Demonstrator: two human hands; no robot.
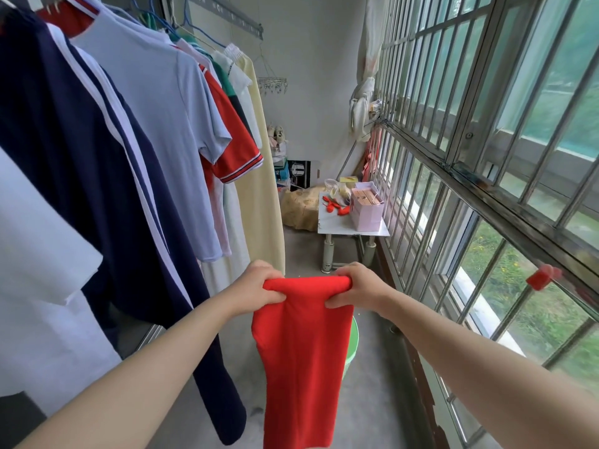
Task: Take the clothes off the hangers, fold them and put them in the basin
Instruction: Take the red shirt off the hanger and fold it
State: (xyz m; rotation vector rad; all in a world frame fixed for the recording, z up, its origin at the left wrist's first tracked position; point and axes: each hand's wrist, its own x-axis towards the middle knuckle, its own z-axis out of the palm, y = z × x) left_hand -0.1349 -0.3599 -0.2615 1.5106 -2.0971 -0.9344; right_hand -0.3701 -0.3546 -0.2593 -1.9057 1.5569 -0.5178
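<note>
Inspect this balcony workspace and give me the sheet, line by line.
Surface: concrete floor.
Job's things: red garment, off any hanger, hangs as a narrow strip; green basin on the floor behind it, mostly hidden; light blue T-shirt and navy garment on hangers.
Clutter: small white table carrying a pink bag.
Hands: left hand and right hand each grip the red garment's top edge.
Cables: nothing seen.
Surroundings: barred window on the right.

The concrete floor (366,400) bears a green basin (355,338) just below the fingers (343,273). Beyond them stands a white table (337,226) carrying a pink paper bag (368,212) and small red pieces (337,206).
</note>
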